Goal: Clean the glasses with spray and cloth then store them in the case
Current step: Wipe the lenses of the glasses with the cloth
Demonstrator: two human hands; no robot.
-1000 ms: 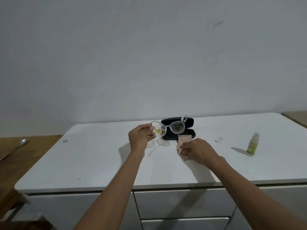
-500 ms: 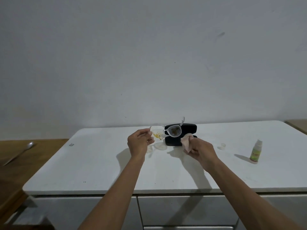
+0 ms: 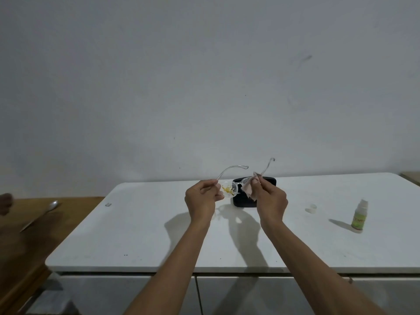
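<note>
Glasses (image 3: pixel 229 189) held in the air just in front of the black case (image 3: pixel 254 192), mid-wipe.

Left hand (image 3: pixel 202 198) has its fingers closed on the frame's left corner at the hinge, beside a lens smeared yellow; right hand (image 3: pixel 270 201) pinches the pink cloth (image 3: pixel 250 189) around the other lens; clear frame looks light, thin and probably brittle, its temples splayed upward, so rim and hinge are the safer holds; spray bottle (image 3: pixel 359 217) stands well right of the case.
</note>
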